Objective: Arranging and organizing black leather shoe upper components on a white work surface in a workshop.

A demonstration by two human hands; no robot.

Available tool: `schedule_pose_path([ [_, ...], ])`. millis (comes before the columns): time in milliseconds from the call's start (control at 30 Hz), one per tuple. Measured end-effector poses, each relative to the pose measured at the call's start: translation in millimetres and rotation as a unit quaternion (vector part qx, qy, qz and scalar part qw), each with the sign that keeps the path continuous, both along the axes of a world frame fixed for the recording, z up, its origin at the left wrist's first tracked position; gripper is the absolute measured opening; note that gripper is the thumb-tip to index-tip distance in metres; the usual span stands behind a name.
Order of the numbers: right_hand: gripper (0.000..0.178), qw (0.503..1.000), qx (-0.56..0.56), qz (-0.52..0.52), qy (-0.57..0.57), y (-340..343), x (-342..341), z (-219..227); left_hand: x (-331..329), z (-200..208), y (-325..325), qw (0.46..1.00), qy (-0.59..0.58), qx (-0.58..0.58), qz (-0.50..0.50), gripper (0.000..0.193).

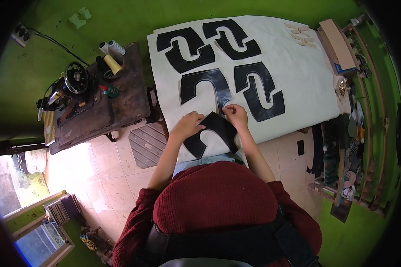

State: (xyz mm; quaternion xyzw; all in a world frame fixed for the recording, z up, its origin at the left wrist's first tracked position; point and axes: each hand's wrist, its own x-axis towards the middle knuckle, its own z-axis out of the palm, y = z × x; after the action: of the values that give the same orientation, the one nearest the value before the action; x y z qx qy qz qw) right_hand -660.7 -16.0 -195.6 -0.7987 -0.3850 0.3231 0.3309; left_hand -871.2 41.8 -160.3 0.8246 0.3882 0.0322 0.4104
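Near the front edge of the white-covered table, a black, curved, leather-like cut piece lies close to my body. My left hand grips its left edge, thumb and fingers drawn together. My right hand is closed in a pinch beside its upper right corner, where it meets the lower end of another black curved piece. What sits between those fingertips is too small to make out. That farther piece has a shiny patch near its lower end.
More black curved pieces lie interlocked in pairs: one pair to the right, others farther back. Small beige strips sit at the far right. On the left, a sewing machine, thread cones and a green bottle occupy a dark table.
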Motion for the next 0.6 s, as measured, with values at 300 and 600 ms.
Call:
schedule_pose_path([
  [300, 0.018, 0.998, 0.052, -0.034, -0.011, 11, -1, -13, -46, 36, 5, 0.988, -0.037, -0.124, 0.082, 0.024],
  [600, 0.016, 0.991, 0.129, -0.010, -0.045, 4, -5, -9, 1, 26, 42, 0.975, -0.059, 0.214, 0.028, 0.021],
])
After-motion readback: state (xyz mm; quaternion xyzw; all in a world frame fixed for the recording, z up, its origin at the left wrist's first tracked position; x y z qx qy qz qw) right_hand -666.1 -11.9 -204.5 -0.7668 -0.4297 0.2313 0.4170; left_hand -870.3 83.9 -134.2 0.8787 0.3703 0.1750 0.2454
